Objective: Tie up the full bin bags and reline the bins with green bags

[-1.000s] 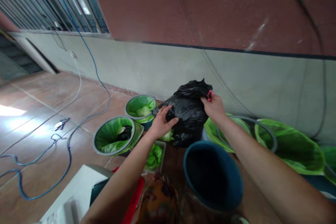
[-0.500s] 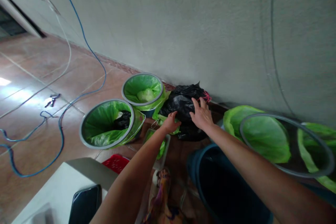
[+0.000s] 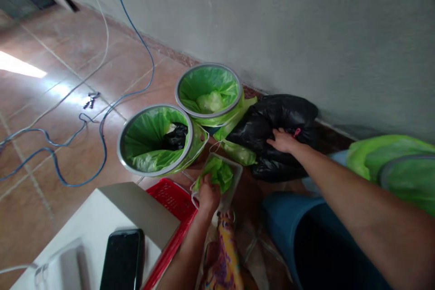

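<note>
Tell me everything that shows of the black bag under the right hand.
The black bag looks like thin, glossy plastic, creased and bulging as if filled. It lies low beside the grey wall. A small pink tie shows on it, next to the right hand, which appears to rest on it. Light-green plastic crowds its left side. Its contents are hidden; the lower bulge may be a second bag.

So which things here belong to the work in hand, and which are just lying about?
Probably part of the work:
- black bag, under the right hand
- green plastic in the clear tray, at the left hand
- green-lined bins nearby

Probably just lying about:
- phone on the white box
- keys
- blue cable
</note>
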`<control>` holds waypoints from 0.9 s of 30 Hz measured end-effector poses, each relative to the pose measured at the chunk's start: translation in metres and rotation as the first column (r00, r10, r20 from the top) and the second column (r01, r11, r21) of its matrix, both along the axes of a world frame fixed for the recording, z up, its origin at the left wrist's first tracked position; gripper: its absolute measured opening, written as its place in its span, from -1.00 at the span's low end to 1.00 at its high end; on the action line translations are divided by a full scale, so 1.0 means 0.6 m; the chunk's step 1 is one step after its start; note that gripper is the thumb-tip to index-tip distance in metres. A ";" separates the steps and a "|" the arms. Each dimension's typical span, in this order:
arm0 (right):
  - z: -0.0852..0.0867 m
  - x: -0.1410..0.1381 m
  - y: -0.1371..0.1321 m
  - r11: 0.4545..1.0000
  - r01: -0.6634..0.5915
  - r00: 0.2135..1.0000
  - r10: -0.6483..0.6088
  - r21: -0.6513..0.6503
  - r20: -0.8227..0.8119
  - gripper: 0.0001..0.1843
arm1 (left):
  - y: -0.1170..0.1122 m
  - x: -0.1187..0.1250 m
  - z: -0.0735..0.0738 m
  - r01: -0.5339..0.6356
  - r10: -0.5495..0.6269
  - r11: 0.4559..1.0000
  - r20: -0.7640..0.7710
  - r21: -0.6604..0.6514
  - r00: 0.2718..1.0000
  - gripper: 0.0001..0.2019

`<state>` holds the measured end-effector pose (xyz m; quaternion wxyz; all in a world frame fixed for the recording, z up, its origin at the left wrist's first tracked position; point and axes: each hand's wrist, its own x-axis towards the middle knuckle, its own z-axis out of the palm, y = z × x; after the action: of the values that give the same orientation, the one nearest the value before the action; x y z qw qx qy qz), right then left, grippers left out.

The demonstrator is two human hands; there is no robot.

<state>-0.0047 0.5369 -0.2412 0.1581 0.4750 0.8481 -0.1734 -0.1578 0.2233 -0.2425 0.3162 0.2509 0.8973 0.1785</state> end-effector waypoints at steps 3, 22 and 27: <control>0.039 -0.006 -0.006 1.000 0.001 0.997 -0.002 0.012 0.074 -0.35 | 0.026 0.004 0.018 -0.045 0.043 0.999 -0.124 -0.014 0.991 -0.42; 0.322 -0.016 -0.321 0.947 -0.305 0.765 0.307 0.101 -0.567 -0.28 | 0.009 0.001 0.311 0.285 -0.211 0.834 -0.205 0.473 0.956 -0.87; 0.377 -0.037 -0.329 0.977 -0.198 0.782 0.203 0.075 -0.590 -0.72 | -0.003 -0.002 0.377 0.289 -0.207 0.758 -0.204 0.585 0.957 -0.83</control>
<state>-0.0267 0.3394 -0.0148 -0.0997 0.3048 0.9012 -0.2917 -0.1588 0.2216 -0.0165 0.1820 0.4665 0.7688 0.3977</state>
